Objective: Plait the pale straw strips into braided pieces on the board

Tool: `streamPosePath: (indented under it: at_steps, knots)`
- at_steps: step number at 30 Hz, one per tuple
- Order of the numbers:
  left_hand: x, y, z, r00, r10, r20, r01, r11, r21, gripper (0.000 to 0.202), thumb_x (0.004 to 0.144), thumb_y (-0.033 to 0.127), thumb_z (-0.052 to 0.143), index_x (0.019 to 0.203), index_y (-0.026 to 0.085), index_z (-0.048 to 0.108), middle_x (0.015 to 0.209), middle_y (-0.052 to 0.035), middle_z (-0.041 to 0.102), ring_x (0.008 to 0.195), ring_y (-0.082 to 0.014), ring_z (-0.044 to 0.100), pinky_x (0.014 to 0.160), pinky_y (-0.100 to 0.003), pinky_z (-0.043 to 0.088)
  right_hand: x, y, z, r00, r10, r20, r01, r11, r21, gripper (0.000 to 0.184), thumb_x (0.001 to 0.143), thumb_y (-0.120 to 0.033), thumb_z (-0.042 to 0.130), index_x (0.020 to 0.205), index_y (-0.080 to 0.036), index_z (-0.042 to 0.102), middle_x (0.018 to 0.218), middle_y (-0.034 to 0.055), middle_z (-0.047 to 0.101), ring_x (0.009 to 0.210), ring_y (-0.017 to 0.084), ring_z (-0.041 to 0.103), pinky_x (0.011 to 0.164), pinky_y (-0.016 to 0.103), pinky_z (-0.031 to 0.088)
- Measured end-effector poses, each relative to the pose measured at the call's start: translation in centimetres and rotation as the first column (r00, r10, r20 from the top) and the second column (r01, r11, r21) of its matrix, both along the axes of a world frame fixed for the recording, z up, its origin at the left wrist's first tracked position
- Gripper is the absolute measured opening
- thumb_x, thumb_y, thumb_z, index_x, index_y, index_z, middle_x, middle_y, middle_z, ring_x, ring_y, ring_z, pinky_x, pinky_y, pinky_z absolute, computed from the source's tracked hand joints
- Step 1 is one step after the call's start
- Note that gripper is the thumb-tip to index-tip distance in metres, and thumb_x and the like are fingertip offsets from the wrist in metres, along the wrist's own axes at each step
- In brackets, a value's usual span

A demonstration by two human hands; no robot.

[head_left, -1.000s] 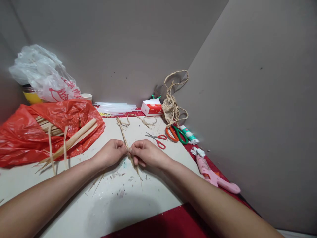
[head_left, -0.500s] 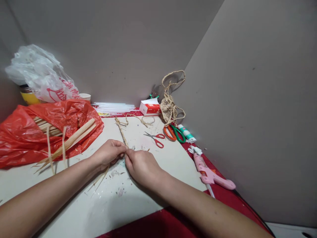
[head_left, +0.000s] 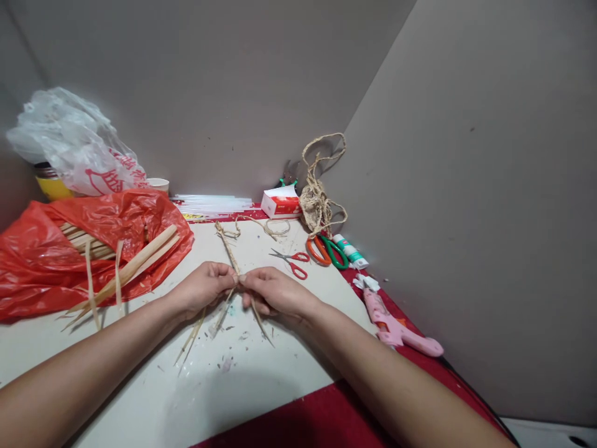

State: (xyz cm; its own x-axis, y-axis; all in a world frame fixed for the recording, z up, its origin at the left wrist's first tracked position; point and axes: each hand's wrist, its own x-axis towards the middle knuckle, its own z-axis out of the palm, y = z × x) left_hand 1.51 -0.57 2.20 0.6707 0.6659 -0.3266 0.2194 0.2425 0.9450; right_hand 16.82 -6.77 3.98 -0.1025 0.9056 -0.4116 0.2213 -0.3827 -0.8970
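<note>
A braided straw cord [head_left: 228,249] runs from the back of the white board [head_left: 205,398] down to my fingers. My left hand [head_left: 208,287] pinches its near end from the left side. From the right, my right hand [head_left: 275,291] pinches the same spot, and the fingertips of both hands nearly meet. Loose straw strands [head_left: 261,323] hang out below my hands toward me, some under each palm. The far end of the cord is knotted beside a thin loose string [head_left: 275,231]. Small red-handled scissors [head_left: 298,264] lie open to the right of the cord.
On the left, a red plastic bag [head_left: 153,249] holds straw strips [head_left: 149,255]. Behind it sits a clear plastic bag [head_left: 79,143]. White glue sticks [head_left: 209,203], a red-white box [head_left: 282,204] and a straw rope bundle [head_left: 318,202] stand along the wall. A pink glue gun [head_left: 401,333] lies right.
My right hand has turned and opened its lower fingers, so the loose strands below now show spread apart. Both hands keep pinching the cord at about the same place.
</note>
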Motion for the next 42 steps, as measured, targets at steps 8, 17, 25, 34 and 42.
streamPosePath:
  at_steps: [8,17,25,34,42]
  knots:
    - [-0.2,0.4,-0.4,0.992,-0.126,-0.026,0.128,0.961,0.246,0.023,0.073,0.033,0.054,0.066,0.012,0.060,0.065,-0.0030,0.061,0.057,-0.0097,0.047,0.057,-0.020,0.035,0.8,1.5,-1.2,0.978,0.096,-0.185,-0.131,0.973,-0.192,0.038,0.088,-0.042,0.042,0.065,-0.014,0.053,0.040,-0.0104,0.026,0.030,0.002,0.015,0.029,0.015,0.010]
    - [-0.6,0.6,0.5,0.969,-0.155,-0.192,0.206,0.938,0.280,0.017,0.073,0.027,0.052,0.073,0.012,0.061,0.056,0.0026,0.051,0.045,-0.0051,0.036,0.044,-0.018,0.029,0.0,1.2,-1.7,0.919,-0.059,-0.389,-0.033,0.973,-0.227,0.021,0.082,-0.024,0.047,0.063,-0.015,0.050,0.039,-0.0116,0.024,0.031,0.002,0.011,0.030,0.015,0.007]
    - [-0.5,-0.1,1.4,0.945,-0.239,-0.221,0.250,0.968,0.019,0.017,0.074,0.027,0.048,0.080,0.013,0.056,0.059,-0.0022,0.059,0.047,-0.0116,0.055,0.046,-0.022,0.043,-1.6,0.5,-1.5,0.935,-0.211,-0.286,0.170,0.972,-0.163,0.023,0.077,-0.020,0.046,0.055,-0.017,0.044,0.032,-0.0103,0.028,0.026,0.002,0.015,0.029,0.017,0.007]
    - [0.1,-2.1,1.4,0.945,-0.146,-0.292,0.203,0.964,0.174,0.022,0.069,0.023,0.053,0.089,0.014,0.055,0.052,0.0019,0.057,0.036,-0.0075,0.043,0.036,-0.017,0.029,-1.6,-0.1,-2.0,0.907,-0.217,-0.361,0.166,0.972,-0.168,0.024,0.070,-0.025,0.057,0.054,-0.017,0.041,0.036,-0.0105,0.031,0.028,0.001,0.018,0.031,0.016,0.005]
    - [-0.8,0.7,1.3,0.960,-0.034,-0.277,0.100,0.968,0.230,0.022,0.068,0.027,0.056,0.084,0.014,0.062,0.050,0.0035,0.054,0.036,-0.0057,0.040,0.037,-0.017,0.029,-1.0,-0.2,-1.8,0.887,-0.164,-0.432,0.085,0.977,-0.197,0.013,0.071,-0.025,0.059,0.067,-0.014,0.053,0.039,-0.0125,0.026,0.031,0.001,0.013,0.033,0.016,0.004]
